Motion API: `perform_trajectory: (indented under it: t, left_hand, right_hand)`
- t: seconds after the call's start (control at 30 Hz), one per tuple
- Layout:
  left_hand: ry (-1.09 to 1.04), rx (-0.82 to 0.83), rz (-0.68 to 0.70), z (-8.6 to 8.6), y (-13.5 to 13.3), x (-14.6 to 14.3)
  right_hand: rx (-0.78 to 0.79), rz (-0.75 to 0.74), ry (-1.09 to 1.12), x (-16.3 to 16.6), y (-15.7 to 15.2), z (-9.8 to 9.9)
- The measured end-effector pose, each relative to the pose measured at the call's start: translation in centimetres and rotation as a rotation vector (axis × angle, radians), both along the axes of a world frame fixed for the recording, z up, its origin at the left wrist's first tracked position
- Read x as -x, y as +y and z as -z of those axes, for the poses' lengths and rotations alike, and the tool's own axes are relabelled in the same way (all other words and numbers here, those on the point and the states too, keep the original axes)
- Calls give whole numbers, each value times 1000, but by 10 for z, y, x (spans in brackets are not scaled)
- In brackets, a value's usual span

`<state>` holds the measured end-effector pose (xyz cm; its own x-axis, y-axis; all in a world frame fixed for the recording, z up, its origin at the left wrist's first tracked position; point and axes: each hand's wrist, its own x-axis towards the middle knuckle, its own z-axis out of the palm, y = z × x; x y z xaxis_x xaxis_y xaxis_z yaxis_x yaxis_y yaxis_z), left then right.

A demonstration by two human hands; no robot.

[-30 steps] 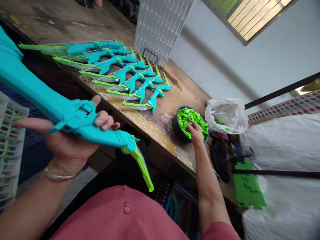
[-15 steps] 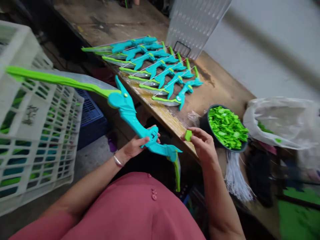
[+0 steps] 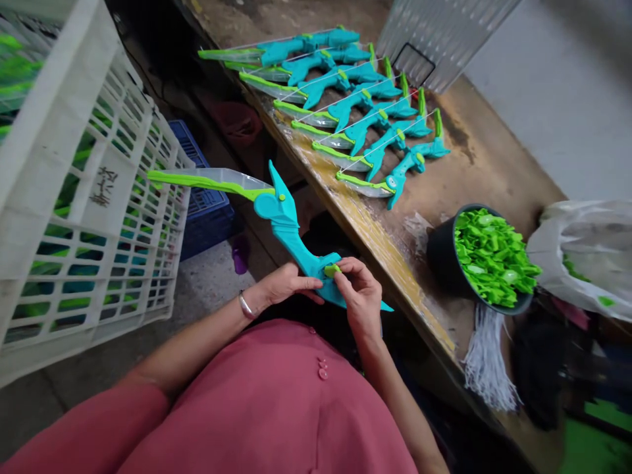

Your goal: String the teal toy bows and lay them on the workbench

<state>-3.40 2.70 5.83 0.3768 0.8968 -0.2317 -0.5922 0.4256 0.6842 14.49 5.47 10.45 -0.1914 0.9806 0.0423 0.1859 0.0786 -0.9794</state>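
Note:
A toy bow [image 3: 295, 238] with a turquoise body and a green and clear limb is held in front of my body. My left hand [image 3: 286, 284] grips it near the middle, thumb on top. A small green plastic piece [image 3: 332, 270] sits between the fingertips of my right hand [image 3: 361, 296], against the slot at the bow's middle. Whether it is seated in the slot I cannot tell. My right hand covers part of the bow's lower end.
On the wooden table [image 3: 444, 191] lie several strung toy bows [image 3: 378, 122] in a row. A dark bucket [image 3: 444, 253] of green pieces stands by white strings [image 3: 488, 362] and a plastic bag [image 3: 567, 263]. A white crate [image 3: 106, 217] and a blue crate [image 3: 210, 224] are at left.
My right hand has moved left from beside the table edge to the bow's middle, bringing the green piece against it. My left hand still holds the bow. The view has shifted.

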Motion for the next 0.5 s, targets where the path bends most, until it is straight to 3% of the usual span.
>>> perform_trajectory:
  t: [0.1,0.33,0.5]
  left_hand:
    - [-4,-7,-19,0,-1,-4]
    - [3,10,-33,0,0,-8]
    - [-2,-8,-45,4,1,-10]
  right_hand:
    - [4,46,-31,-2,-1,-1]
    - [232,72,83,-10,-1,-2]
    - [162,54,-1,-3,-6,-4]
